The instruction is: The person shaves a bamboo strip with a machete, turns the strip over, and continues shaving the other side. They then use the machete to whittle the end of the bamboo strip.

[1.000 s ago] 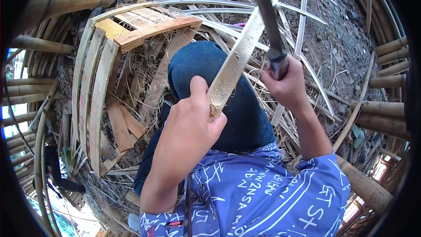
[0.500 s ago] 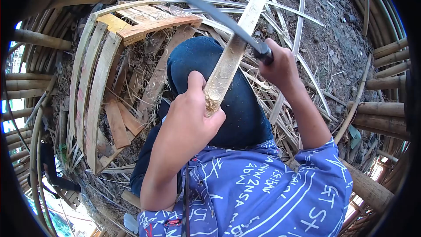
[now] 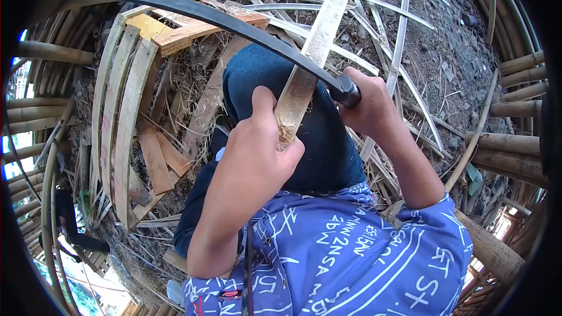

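My left hand point(image 3: 252, 149) is closed around the near end of a long, pale bamboo strip point(image 3: 325, 29), which slopes away up and to the right across my knee. In my right hand point(image 3: 373, 104) is the dark handle of a machete point(image 3: 234, 20). Its long, curved blade lies across the strip just ahead of my left hand, with the tip pointing to the upper left. Beneath the strip is my bent knee in dark trousers point(image 3: 252, 73).
To the left stands a slatted wooden crate point(image 3: 134, 111) with shavings around it. Several split bamboo strips point(image 3: 404, 29) lie on the dirt ground point(image 3: 451, 76) ahead and right. Bamboo poles point(image 3: 509, 152) line both sides.
My right hand has come slightly down and nearer my body with the machete, and the whole blade now shows. The strip's far end has swung a little left.
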`<state>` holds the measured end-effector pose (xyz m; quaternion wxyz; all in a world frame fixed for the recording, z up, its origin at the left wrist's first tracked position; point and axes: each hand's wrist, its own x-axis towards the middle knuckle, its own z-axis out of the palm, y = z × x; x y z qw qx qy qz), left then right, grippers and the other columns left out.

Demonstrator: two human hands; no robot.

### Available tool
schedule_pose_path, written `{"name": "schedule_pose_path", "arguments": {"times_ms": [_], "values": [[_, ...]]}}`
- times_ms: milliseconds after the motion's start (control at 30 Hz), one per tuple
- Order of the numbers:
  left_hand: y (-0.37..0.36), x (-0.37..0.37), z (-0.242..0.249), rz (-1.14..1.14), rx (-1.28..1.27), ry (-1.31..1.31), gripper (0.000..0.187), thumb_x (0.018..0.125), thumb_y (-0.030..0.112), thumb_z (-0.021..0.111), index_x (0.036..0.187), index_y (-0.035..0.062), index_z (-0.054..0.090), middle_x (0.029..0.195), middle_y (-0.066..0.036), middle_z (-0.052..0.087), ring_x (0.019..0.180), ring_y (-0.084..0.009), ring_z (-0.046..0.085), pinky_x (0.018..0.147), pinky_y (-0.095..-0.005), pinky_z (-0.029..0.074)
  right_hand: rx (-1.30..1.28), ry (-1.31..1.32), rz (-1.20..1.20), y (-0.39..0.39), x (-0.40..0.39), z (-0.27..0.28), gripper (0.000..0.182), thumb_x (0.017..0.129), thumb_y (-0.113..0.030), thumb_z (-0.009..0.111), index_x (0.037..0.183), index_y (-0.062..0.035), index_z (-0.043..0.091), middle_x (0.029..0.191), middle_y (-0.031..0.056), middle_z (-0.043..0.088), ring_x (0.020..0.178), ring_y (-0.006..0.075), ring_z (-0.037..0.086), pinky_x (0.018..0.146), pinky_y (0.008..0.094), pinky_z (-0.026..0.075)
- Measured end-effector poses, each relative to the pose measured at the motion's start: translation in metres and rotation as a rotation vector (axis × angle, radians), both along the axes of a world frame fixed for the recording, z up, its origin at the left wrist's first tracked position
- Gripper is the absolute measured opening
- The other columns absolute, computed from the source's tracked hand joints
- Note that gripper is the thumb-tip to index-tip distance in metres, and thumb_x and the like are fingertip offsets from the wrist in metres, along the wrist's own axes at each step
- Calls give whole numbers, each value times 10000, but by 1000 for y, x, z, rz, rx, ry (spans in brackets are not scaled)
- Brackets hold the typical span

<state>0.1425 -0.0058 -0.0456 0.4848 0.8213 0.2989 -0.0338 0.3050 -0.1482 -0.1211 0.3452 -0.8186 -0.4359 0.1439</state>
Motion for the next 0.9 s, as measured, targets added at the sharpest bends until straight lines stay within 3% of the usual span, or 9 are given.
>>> {"name": "schedule_pose_path", "arguments": {"times_ms": [200,467,567,633,667,800,900], "values": [[-7,-1,-1,11,72,-8,316,767,75,624,990,-4,414,799,-235,592,729,-375,632,654,-412,472,-15,-160,-9,1,12,-19,204,619,-27,630,799,-45,535,613,200,583,658,416,618,591,480,497],[-10,-2,2,0,143,32,316,763,76,619,998,3,422,769,-239,603,718,-400,629,660,-437,472,39,-244,-20,5,16,-24,220,602,-39,647,802,-53,556,612,185,593,650,396,629,592,464,507],[-11,-4,3,-11,167,34,313,762,78,620,998,4,428,757,-240,604,700,-398,629,653,-439,472,41,-268,-34,6,23,-21,175,645,-38,633,807,-43,568,633,188,615,652,384,643,599,464,517],[-11,-8,4,-20,184,16,312,762,80,621,997,5,431,750,-241,604,689,-397,628,649,-440,472,-114,-193,-180,7,47,-29,129,702,-41,607,830,-34,594,680,191,646,662,372,660,614,461,531],[-10,-10,7,-14,154,31,310,763,81,622,996,4,432,749,-242,603,686,-395,629,645,-438,473,-52,-192,-187,5,61,-32,125,741,-47,585,860,-38,621,710,193,662,667,363,669,630,458,543],[-5,-10,11,-8,87,70,308,768,80,627,992,2,431,748,-240,595,695,-388,633,638,-420,475,-63,-196,-277,2,86,-39,229,728,-50,563,937,24,622,705,249,626,668,355,660,626,438,494],[-2,-7,8,-6,34,13,308,771,78,631,991,5,428,739,-232,586,692,-380,633,635,-408,475,-18,-131,-355,2,74,-44,245,723,-70,572,932,48,620,664,225,615,609,328,636,594,415,481]]}}
